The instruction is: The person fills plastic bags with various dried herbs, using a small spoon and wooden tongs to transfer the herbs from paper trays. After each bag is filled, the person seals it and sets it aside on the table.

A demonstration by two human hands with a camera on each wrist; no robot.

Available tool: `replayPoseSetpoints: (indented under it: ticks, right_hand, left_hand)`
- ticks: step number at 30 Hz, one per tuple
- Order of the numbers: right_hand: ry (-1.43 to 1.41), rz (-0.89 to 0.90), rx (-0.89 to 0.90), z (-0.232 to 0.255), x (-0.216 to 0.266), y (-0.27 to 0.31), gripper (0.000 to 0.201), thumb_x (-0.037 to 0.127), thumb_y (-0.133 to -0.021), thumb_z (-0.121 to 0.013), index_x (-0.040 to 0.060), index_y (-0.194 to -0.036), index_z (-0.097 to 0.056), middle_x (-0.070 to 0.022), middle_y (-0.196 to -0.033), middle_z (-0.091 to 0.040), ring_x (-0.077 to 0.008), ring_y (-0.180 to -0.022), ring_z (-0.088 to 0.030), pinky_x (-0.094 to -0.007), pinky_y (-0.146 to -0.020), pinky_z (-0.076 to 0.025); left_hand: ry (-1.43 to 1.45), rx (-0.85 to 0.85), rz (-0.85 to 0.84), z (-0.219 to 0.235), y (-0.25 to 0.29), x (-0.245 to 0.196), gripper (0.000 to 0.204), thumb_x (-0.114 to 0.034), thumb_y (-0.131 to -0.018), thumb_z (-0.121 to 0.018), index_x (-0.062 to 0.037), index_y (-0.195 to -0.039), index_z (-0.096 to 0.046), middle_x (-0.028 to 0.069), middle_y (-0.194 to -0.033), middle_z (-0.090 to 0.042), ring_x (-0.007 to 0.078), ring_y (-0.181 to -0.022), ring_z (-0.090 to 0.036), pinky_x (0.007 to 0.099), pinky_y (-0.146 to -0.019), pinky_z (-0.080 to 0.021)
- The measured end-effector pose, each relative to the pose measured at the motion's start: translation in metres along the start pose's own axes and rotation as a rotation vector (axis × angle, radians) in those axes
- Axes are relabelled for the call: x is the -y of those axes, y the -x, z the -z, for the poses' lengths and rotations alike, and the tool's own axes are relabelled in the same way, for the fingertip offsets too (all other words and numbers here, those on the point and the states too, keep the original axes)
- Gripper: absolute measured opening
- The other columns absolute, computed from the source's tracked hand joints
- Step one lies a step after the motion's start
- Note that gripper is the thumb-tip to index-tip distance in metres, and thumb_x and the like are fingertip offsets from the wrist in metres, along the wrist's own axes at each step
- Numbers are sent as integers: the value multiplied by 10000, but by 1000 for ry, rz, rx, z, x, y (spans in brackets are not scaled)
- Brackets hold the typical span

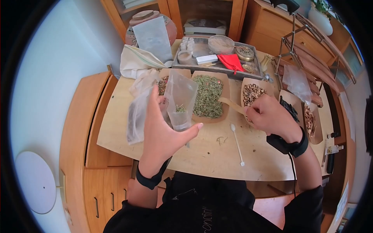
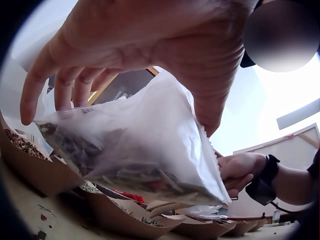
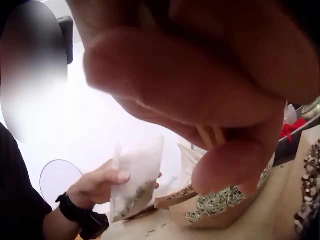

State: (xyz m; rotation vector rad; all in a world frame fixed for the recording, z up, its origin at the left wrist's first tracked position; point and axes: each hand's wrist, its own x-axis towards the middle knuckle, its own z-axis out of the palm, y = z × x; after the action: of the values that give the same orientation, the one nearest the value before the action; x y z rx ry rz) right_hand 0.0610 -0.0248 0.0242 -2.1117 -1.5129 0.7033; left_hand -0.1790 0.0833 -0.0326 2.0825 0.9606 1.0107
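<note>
Clear bag (image 1: 182,91) with dried green bits at its bottom, held up over the near part of the bench (image 1: 202,159). Left hand (image 1: 160,134): thumb and fingers clamped on bag's opposite edges. Right hand (image 1: 268,114): fingers pinching wooden scoop (image 1: 232,105), its tip by the rim of the green-herb tray (image 1: 226,91). White spoon (image 1: 237,146) lies on bench just below. Behind: grey tray (image 1: 210,71) carrying red pouch (image 1: 230,62), glass bowl (image 1: 220,44).
</note>
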Motion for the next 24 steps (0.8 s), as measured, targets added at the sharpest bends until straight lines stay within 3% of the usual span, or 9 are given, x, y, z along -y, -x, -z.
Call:
replayPoseSetpoints:
  ticks: [1, 2, 6, 8, 12, 15, 20, 24]
  right_hand:
    - [23, -47, 41, -3, -2, -1, 360, 121, -863, -518, -84, -569, -551, -222, -481, -526, -301, -408, -587, -389, -458, -479]
    - [102, 62, 6, -8, -13, -4, 360, 121, -858, -518, -91, -568, -546, -225, -479, -525, -297, -404, -588, -387, -455, -481]
    - [135, 14, 26, -12, -4, -3, 366, 125, -859, -516, -93, -567, -547, -208, -465, -515, -292, -402, -590, -379, -461, -489]
    - [48, -73, 175, -11, 6, -5, 363, 127, -860, -517, -91, -574, -559, -189, -454, -510, -284, -402, -591, -368, -470, -498]
    - [-41, -73, 220, -17, 8, -11, 361, 131, -861, -516, -84, -576, -571, -182, -443, -501, -276, -394, -587, -359, -468, -495]
    - [27, 2, 212, -26, 1, -18, 357, 147, -864, -524, -76, -594, -592, -184, -460, -521, -294, -405, -585, -371, -494, -503]
    - [261, 315, 83, -41, -12, -25, 306, 203, -811, -611, -42, -630, -640, -228, -583, -580, -378, -600, -623, -434, -609, -524]
    - [292, 355, 14, -49, -16, -25, 286, 205, -778, -640, -36, -625, -640, -240, -606, -577, -392, -647, -625, -444, -622, -519]
  left_hand:
    - [1, 4, 4, 1, 1, -1, 1126, -274, -584, -875, 75, -1417, -203, 254, -1254, -455, 345, -1177, -489, 415, -998, -411]
    - [2, 7, 10, 1, 3, -1, 1125, -270, -584, -877, 75, -1417, -204, 255, -1250, -458, 345, -1175, -491, 414, -997, -412]
    - [-9, 9, 8, -1, 2, 1, 1128, -270, -583, -879, 77, -1416, -203, 257, -1240, -465, 348, -1172, -494, 414, -997, -412]
    - [4, 16, 33, -1, 1, 0, 1130, -272, -581, -878, 80, -1415, -201, 260, -1244, -462, 351, -1172, -492, 413, -995, -410]
    - [-3, 19, 24, -2, -1, 0, 1129, -277, -585, -876, 80, -1416, -200, 265, -1247, -459, 358, -1175, -490, 415, -992, -408]
    - [6, 30, 25, -3, -1, 2, 1123, -278, -590, -872, 80, -1416, -199, 267, -1247, -457, 359, -1173, -490, 418, -990, -408]
    - [-1, 33, 26, -5, 0, 3, 1131, -282, -589, -873, 85, -1416, -194, 269, -1246, -456, 358, -1165, -490, 425, -987, -408]
    - [-1, 35, 16, -5, -2, 2, 1136, -285, -589, -875, 87, -1416, -192, 272, -1252, -454, 362, -1177, -485, 427, -988, -407]
